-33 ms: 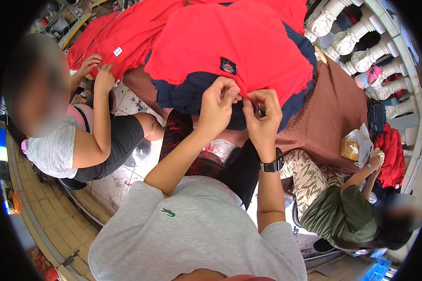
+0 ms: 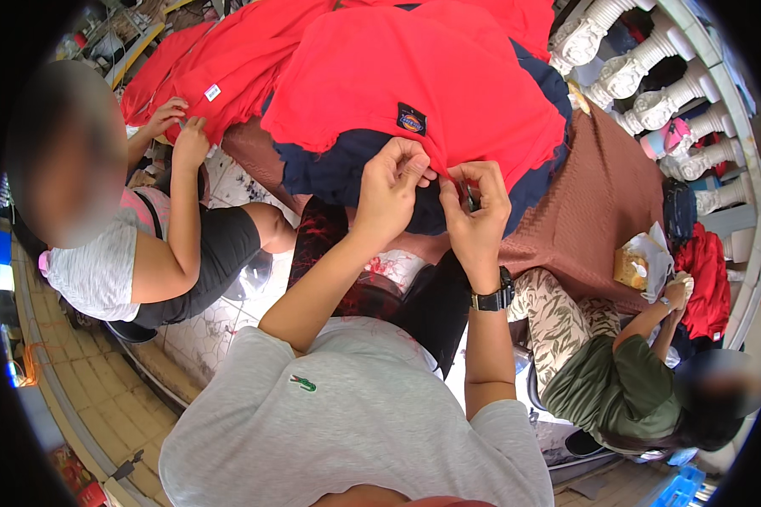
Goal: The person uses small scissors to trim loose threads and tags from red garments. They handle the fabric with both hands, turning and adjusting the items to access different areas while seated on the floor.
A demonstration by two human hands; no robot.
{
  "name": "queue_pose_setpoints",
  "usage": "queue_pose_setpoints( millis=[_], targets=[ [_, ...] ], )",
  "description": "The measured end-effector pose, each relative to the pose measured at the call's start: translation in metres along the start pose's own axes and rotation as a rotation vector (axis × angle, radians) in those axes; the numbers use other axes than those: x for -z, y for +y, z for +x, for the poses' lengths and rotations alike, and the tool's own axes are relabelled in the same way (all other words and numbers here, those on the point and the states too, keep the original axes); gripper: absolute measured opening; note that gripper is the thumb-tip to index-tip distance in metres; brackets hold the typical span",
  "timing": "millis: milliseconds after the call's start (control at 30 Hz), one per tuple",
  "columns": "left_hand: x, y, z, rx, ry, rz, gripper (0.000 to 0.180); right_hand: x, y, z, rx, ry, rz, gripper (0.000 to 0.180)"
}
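Observation:
A red garment point(image 2: 431, 68) with a small dark patch label lies spread over a navy garment point(image 2: 330, 173) on a brown-covered table point(image 2: 600, 203). My left hand point(image 2: 393, 182) pinches the red garment's lower hem just below the label. My right hand point(image 2: 473, 207), with a black watch point(image 2: 492, 298) on its wrist, pinches the same hem right beside it, the fingertips of both hands almost touching. Something small and dark shows between my right fingers; I cannot tell what it is.
On the left, a person in a grey top point(image 2: 101, 270) has both hands on another red garment point(image 2: 220, 59). At the lower right sits a person in a green top point(image 2: 626, 389) with patterned trousers. White balusters point(image 2: 643, 76) line the far right, with red cloth point(image 2: 706, 279) below them.

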State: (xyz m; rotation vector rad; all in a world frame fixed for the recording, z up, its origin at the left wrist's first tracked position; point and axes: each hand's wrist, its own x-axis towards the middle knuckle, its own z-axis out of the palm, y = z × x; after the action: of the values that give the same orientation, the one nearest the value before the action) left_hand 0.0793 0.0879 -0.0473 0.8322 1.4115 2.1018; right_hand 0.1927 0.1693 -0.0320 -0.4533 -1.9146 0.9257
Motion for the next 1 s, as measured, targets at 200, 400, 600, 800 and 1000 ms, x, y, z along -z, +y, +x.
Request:
queue_pose_setpoints(
  millis=[200, 400, 600, 800, 1000],
  targets=[
    [0.004, 0.020, -0.006, -0.070, 0.064, 0.145, 0.013, 0.009, -0.004, 0.001, -0.109, 0.003, 0.081, 0.016],
    [0.010, 0.018, -0.006, -0.237, 0.111, 0.174, 0.010, 0.013, -0.007, 0.002, -0.103, -0.005, 0.021, 0.015],
    [0.037, 0.037, 0.022, 0.008, -0.372, -0.214, 0.012, 0.020, 0.002, 0.003, -0.076, 0.008, 0.023, 0.015],
    [0.031, 0.072, 0.020, -0.472, 0.049, 1.069, 0.046, 0.030, -0.001, 0.014, -0.174, 0.030, 0.203, 0.016],
    [0.054, 0.061, 0.034, -0.505, 0.067, 1.165, 0.038, 0.064, -0.001, 0.041, -0.077, 0.012, -0.036, 0.013]
  ],
)
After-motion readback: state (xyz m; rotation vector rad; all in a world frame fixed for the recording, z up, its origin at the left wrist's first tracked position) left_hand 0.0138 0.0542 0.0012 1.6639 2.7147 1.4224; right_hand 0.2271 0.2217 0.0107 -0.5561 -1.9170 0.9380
